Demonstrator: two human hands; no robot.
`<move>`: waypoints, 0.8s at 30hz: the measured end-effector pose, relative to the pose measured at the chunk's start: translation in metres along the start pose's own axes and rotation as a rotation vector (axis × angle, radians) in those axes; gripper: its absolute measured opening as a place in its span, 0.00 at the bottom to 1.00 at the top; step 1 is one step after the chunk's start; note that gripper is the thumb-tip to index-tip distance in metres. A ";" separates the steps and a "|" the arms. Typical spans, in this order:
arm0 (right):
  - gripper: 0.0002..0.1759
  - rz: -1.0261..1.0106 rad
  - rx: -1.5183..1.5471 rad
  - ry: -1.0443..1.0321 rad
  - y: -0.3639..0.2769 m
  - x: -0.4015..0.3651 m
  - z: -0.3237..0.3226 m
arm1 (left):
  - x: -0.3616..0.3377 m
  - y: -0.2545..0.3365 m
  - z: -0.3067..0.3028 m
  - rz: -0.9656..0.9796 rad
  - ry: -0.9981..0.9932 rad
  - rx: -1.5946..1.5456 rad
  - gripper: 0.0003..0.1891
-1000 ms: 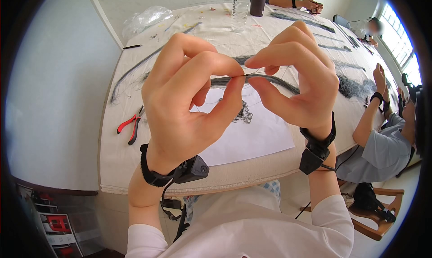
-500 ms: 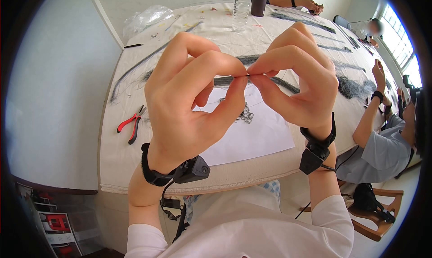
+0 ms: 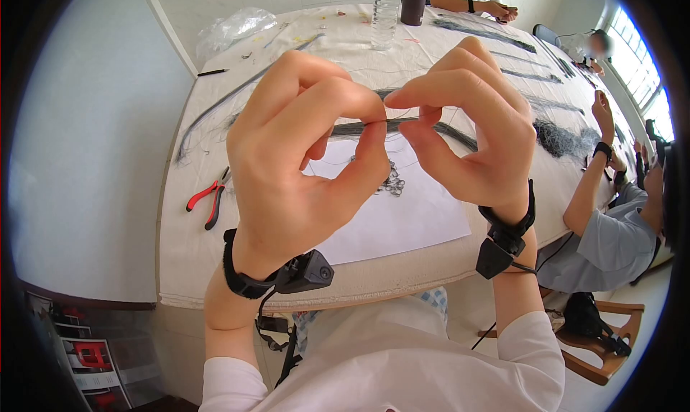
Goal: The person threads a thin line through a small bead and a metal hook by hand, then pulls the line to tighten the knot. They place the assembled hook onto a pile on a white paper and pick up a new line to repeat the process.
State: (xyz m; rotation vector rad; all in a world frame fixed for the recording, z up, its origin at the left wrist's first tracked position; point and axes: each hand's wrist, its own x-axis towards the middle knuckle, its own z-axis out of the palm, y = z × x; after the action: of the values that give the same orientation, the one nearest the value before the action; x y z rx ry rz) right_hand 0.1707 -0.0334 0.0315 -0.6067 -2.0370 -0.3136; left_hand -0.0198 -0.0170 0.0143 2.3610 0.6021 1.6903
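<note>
My left hand (image 3: 305, 153) is closed in a pinch, thumb against index finger, on a thin dark wire (image 3: 408, 117). A short length of it runs rightward from the pinch. Close on the right, my right hand (image 3: 478, 124) has its thumb and index finger parted around that wire, the index tip right at my left fingertips. Below both hands lies a white sheet of paper (image 3: 410, 229) with a small pile of metal rings (image 3: 392, 183). A bundle of dark wires (image 3: 454, 136) crosses behind my fingers, partly hidden by them.
Red-handled pliers (image 3: 208, 198) lie left of the paper. At the back stand a clear bottle (image 3: 384, 24) and a dark tumbler (image 3: 413, 3), with a plastic bag (image 3: 233, 32) to the left. More wire bundles (image 3: 485, 34) lie right. Other people sit at the far and right sides.
My right thumb and index finger have parted from their pinch, the index tip moving left towards my left fingertips. My left hand has shifted slightly left, still pinching the wire.
</note>
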 end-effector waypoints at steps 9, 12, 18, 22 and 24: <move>0.10 0.119 0.112 0.024 -0.002 -0.002 -0.002 | 0.000 0.000 -0.002 -0.056 -0.035 -0.140 0.06; 0.07 0.223 0.265 0.015 -0.002 -0.004 -0.005 | 0.001 0.001 -0.005 -0.091 -0.073 -0.178 0.07; 0.10 0.399 0.621 -0.015 -0.001 -0.005 -0.005 | 0.002 0.004 -0.009 -0.198 -0.226 -0.418 0.04; 0.07 0.336 0.565 -0.032 0.005 -0.006 -0.003 | 0.002 0.006 -0.006 -0.409 -0.204 -0.699 0.03; 0.04 0.223 0.476 -0.048 0.008 -0.006 -0.002 | 0.003 0.010 -0.007 -0.510 -0.201 -0.784 0.04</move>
State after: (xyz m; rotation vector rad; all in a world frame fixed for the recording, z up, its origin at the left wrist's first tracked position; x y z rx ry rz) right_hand 0.1796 -0.0291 0.0268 -0.5350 -1.9697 0.3140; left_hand -0.0235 -0.0254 0.0226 1.6100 0.3607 1.1476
